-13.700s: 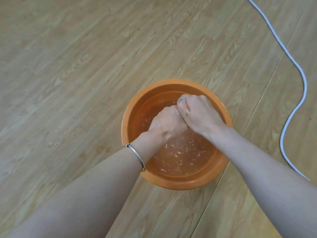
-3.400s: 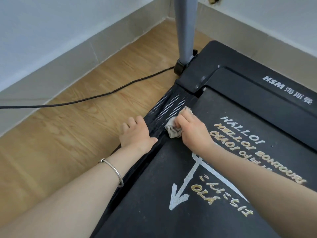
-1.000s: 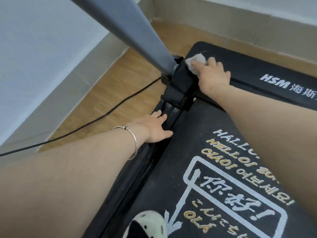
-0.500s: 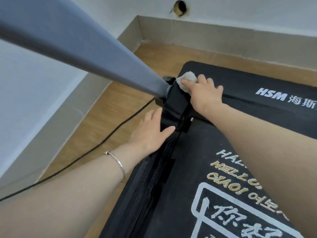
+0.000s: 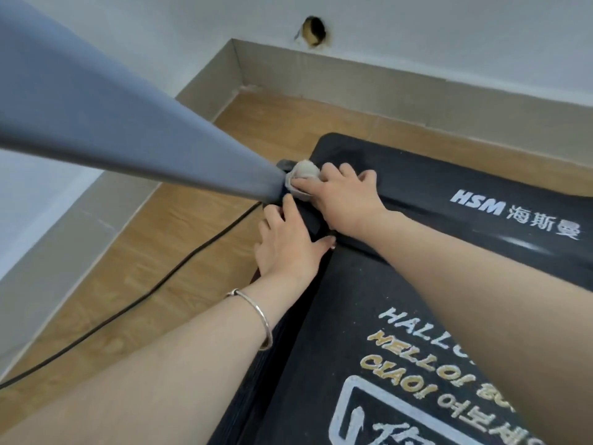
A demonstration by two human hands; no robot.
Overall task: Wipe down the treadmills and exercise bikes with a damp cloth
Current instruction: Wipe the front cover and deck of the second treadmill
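A black treadmill (image 5: 481, 200) with white HSM lettering fills the right half of the view. Its grey upright post (image 5: 128, 130) slants from the upper left down to the black joint at the deck's front left corner. My right hand (image 5: 345, 195) grips a small bunched pale cloth (image 5: 303, 175) and presses it against the foot of the post. My left hand (image 5: 287, 244) lies flat with straight fingers on the black side rail just below that joint. A silver bangle circles my left wrist.
A black power cable (image 5: 134, 300) runs across the wooden floor (image 5: 179, 252) left of the treadmill. Grey skirting (image 5: 385, 88) lines the white walls close ahead and to the left. A round hole (image 5: 316, 27) is in the far wall. The belt carries printed greetings (image 5: 426, 358).
My right hand has pushed the cloth left, up against the base of the post. My left hand has slid forward along the rail, closer to the right hand. The view has moved nearer.
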